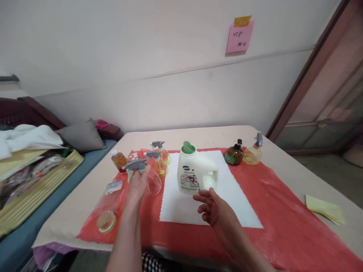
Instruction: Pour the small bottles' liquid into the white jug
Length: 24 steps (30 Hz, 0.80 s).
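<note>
My left hand grips a clear, empty-looking spray bottle with a grey trigger head, held just above the red cloth. My right hand hovers open, fingers curled, just in front of a white detergent jug with a green cap, which stands upright on a white sheet. Two more spray bottles with yellow liquid stand behind my left hand. A small amber bottle stands to their left.
A dark green pump bottle and a yellowish spray bottle stand at the back right. A clear bottle with a yellow cap lies at the front left. Yellow paper lies right. A cluttered bed borders the table's left.
</note>
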Each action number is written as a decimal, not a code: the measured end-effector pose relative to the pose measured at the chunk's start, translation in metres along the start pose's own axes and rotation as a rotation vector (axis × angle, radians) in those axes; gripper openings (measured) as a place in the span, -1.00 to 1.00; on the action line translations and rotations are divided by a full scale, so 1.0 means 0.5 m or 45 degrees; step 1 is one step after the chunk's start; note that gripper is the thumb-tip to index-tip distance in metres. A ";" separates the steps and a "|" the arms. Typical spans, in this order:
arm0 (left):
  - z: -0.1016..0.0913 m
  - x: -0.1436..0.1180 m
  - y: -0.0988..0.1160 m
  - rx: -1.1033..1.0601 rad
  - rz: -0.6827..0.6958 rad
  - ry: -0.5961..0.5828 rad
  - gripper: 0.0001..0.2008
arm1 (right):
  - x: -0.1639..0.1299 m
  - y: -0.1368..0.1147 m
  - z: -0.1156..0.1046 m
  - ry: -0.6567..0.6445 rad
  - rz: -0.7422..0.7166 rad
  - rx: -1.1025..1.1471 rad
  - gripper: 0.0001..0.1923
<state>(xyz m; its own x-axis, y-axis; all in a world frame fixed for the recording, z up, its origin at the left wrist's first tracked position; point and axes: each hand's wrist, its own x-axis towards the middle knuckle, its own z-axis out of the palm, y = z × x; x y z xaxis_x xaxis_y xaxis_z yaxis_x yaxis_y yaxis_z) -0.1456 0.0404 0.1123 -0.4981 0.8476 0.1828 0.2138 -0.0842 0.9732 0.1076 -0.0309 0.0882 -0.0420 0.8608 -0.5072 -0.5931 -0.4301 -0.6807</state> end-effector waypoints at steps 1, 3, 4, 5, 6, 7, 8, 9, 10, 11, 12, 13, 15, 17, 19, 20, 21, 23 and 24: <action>0.002 0.000 -0.013 0.011 -0.021 -0.053 -0.69 | 0.000 -0.004 -0.001 0.003 -0.006 0.010 -0.60; 0.011 -0.004 -0.036 0.012 -0.084 -0.146 -0.69 | 0.001 -0.007 -0.002 -0.004 -0.003 0.020 -0.63; 0.017 -0.005 -0.047 0.013 -0.118 -0.180 -0.69 | 0.002 -0.008 -0.002 -0.001 0.004 0.020 -0.65; 0.023 -0.005 -0.056 0.019 -0.150 -0.205 -0.70 | 0.003 -0.008 -0.002 0.003 0.012 0.018 -0.67; 0.028 -0.002 -0.065 0.030 -0.175 -0.222 -0.70 | 0.004 -0.008 -0.002 0.013 0.020 0.015 -0.69; 0.032 0.003 -0.073 0.045 -0.191 -0.232 -0.70 | 0.005 -0.008 -0.002 0.026 0.027 0.014 -0.70; 0.036 0.009 -0.080 0.061 -0.197 -0.234 -0.69 | 0.006 -0.008 -0.002 0.036 0.029 0.015 -0.71; 0.039 0.016 -0.086 0.078 -0.199 -0.232 -0.68 | 0.007 -0.008 -0.002 0.041 0.029 0.019 -0.72; 0.041 0.022 -0.092 0.093 -0.194 -0.228 -0.68 | 0.008 -0.009 -0.002 0.041 0.029 0.025 -0.73; 0.044 0.027 -0.097 0.106 -0.186 -0.221 -0.68 | 0.009 -0.009 -0.002 0.039 0.028 0.030 -0.74; 0.047 0.030 -0.100 0.119 -0.181 -0.215 -0.69 | 0.009 -0.010 -0.003 0.036 0.028 0.033 -0.74; 0.049 0.031 -0.103 0.130 -0.179 -0.214 -0.70 | 0.010 -0.010 -0.003 0.028 0.024 0.036 -0.75; 0.054 0.029 -0.107 0.147 -0.183 -0.240 -0.73 | 0.011 -0.011 -0.005 0.024 0.022 0.039 -0.75; 0.057 0.022 -0.108 0.156 -0.199 -0.291 -0.76 | 0.012 -0.012 -0.006 0.022 0.024 0.046 -0.76; 0.056 0.014 -0.108 0.166 -0.224 -0.315 -0.76 | 0.012 -0.014 -0.006 0.023 0.036 0.055 -0.77; 0.054 0.010 -0.108 0.173 -0.237 -0.306 -0.75 | 0.012 -0.015 -0.006 0.021 0.039 0.061 -0.77; 0.052 0.005 -0.107 0.184 -0.250 -0.285 -0.73 | 0.012 -0.017 -0.006 0.019 0.038 0.067 -0.77; 0.045 -0.003 -0.107 0.218 -0.281 -0.235 -0.70 | 0.011 -0.019 -0.007 0.016 0.029 0.076 -0.78; 0.042 -0.007 -0.106 0.243 -0.298 -0.214 -0.68 | 0.010 -0.020 -0.007 0.014 0.023 0.080 -0.78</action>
<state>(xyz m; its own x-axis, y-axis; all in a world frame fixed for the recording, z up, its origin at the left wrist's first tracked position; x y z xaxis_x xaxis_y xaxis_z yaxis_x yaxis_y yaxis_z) -0.1377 0.0527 0.0570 -0.4100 0.9082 -0.0837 0.2709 0.2090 0.9396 0.1163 -0.0230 0.0906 -0.0447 0.8499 -0.5251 -0.6418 -0.4272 -0.6368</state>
